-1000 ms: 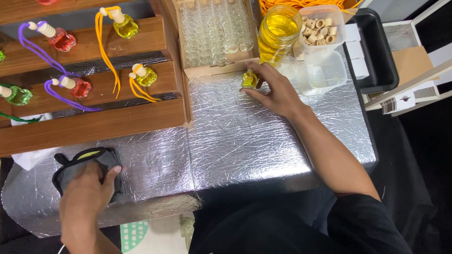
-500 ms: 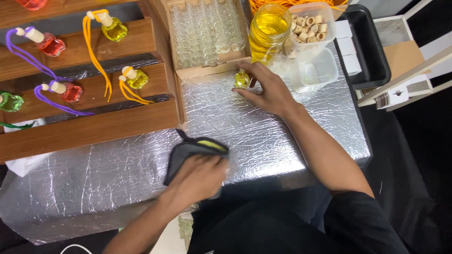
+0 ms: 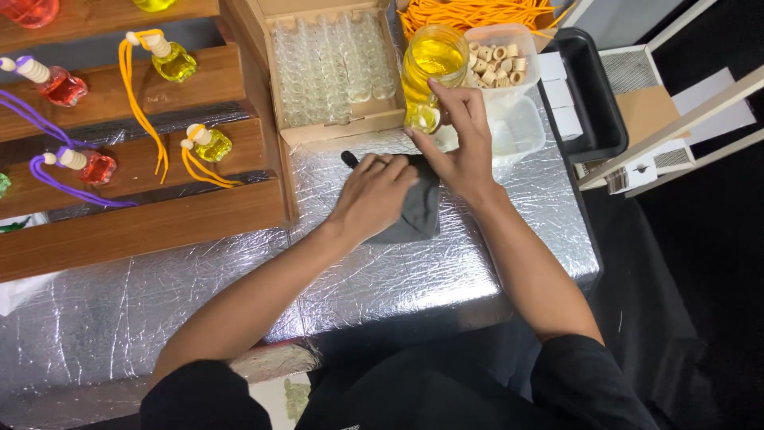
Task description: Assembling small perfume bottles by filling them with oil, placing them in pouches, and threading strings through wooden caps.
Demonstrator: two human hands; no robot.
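Observation:
My left hand (image 3: pixel 378 195) lies flat on a dark grey cloth (image 3: pixel 415 209) spread on the foil-covered table (image 3: pixel 414 271). My right hand (image 3: pixel 461 143) holds a small glass bottle of yellow liquid (image 3: pixel 422 119) just above the cloth's far edge, fingers wrapped around it. Directly behind the bottle stands a large jar of yellow liquid (image 3: pixel 432 57).
A cardboard box of empty small glass bottles (image 3: pixel 330 68) sits behind the cloth. Wooden stepped shelves (image 3: pixel 135 211) at left carry filled bottles with yellow and purple cords. A tub of wooden caps (image 3: pixel 497 64), orange cords (image 3: pixel 477 12) and a black tray (image 3: pixel 589 95) are at the right.
My left hand slid the dark cloth from the table's left front to the middle, under the bottle. My right hand lifted the small bottle and brought it beside the large jar.

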